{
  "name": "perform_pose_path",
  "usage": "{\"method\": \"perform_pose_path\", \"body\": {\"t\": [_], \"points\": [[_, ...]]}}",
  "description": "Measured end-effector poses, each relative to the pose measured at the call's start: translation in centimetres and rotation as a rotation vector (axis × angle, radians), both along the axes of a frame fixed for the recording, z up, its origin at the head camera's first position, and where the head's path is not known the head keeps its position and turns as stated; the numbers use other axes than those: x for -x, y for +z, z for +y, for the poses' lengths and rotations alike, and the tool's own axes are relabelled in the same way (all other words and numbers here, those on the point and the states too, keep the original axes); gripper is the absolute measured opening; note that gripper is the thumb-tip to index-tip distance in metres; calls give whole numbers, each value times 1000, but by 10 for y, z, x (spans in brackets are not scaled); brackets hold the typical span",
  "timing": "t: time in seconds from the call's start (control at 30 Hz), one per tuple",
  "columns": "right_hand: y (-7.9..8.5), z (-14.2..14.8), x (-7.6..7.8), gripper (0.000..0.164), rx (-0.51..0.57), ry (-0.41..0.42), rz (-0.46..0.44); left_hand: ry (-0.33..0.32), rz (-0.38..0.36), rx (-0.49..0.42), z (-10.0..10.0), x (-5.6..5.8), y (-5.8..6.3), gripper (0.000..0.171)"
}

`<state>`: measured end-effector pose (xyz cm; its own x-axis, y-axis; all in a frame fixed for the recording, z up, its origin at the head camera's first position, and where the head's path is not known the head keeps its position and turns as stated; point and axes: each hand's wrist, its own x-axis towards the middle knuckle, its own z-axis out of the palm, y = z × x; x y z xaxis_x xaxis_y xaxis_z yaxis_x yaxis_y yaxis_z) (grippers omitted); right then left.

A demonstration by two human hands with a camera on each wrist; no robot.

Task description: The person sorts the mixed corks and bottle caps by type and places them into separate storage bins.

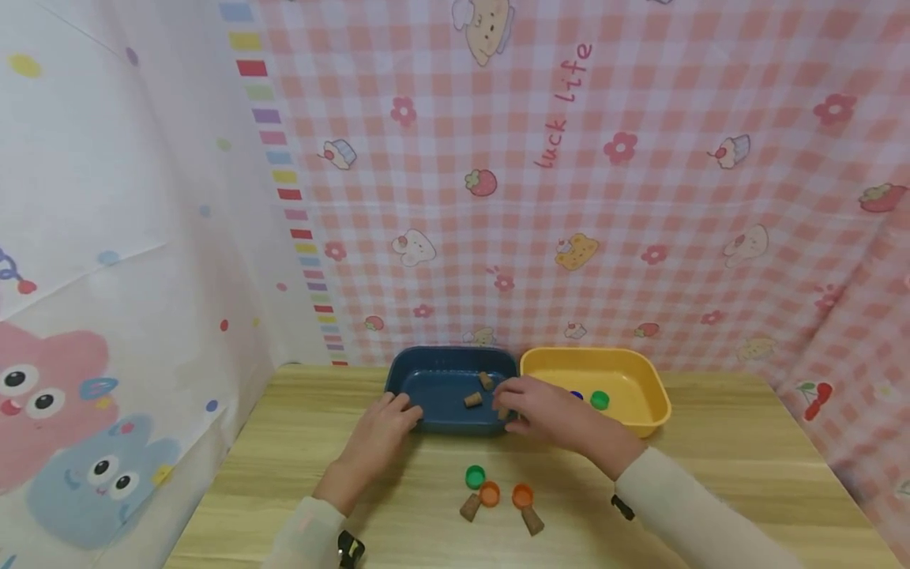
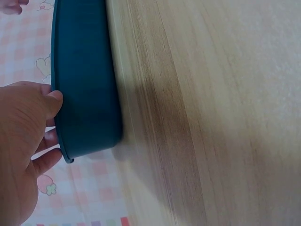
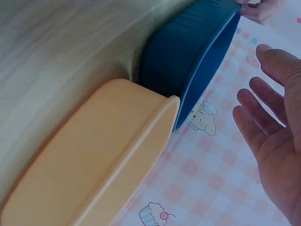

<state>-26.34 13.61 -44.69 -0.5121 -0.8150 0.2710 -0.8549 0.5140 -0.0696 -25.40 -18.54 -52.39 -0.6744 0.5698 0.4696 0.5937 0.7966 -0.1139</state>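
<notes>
My left hand (image 1: 384, 423) grips the near left rim of a dark blue tray (image 1: 441, 431). In the left wrist view the thumb (image 2: 54, 101) lies on the tray's outer wall, with fingers over the rim. My right hand (image 1: 536, 407) is above the tray's right end, its fingers apart and nothing between them in the right wrist view. One cork (image 1: 502, 412) shows below those fingers, partly hidden. Two more tapered corks, an upper cork (image 1: 486, 381) and a lower cork (image 1: 472, 400), lie in the blue tray.
A yellow tray (image 1: 657, 387) adjoins on the right, holding a green cap (image 1: 600, 400) and a partly hidden blue cap (image 1: 576, 394). Nearer on the wooden table are a green cap (image 1: 475, 476), two orange caps (image 1: 490, 494) and two corks (image 1: 470, 507). Patterned cloth hangs behind.
</notes>
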Motion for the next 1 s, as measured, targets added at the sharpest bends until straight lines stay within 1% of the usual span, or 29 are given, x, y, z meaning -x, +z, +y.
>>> {"method": "perform_pose_path", "body": {"t": [0.13, 0.3, 0.57, 0.83, 1.0], "points": [[-5, 2, -7, 29, 4, -8, -28, 7, -11, 8, -1, 1, 1, 18], [-10, 7, -17, 33, -19, -25, -60, 9, -29, 8, -1, 1, 0, 17], [-18, 13, -31, 33, -31, -22, -53, 16, -40, 1, -1, 1, -1, 13], [-31, 18, -44, 35, -34, -14, -143, 11, -39, 0, 0, 0, 1, 12], [-42, 21, -49, 33, -37, -49, -233, 24, -51, 9, 1, -2, 2, 11]]}}
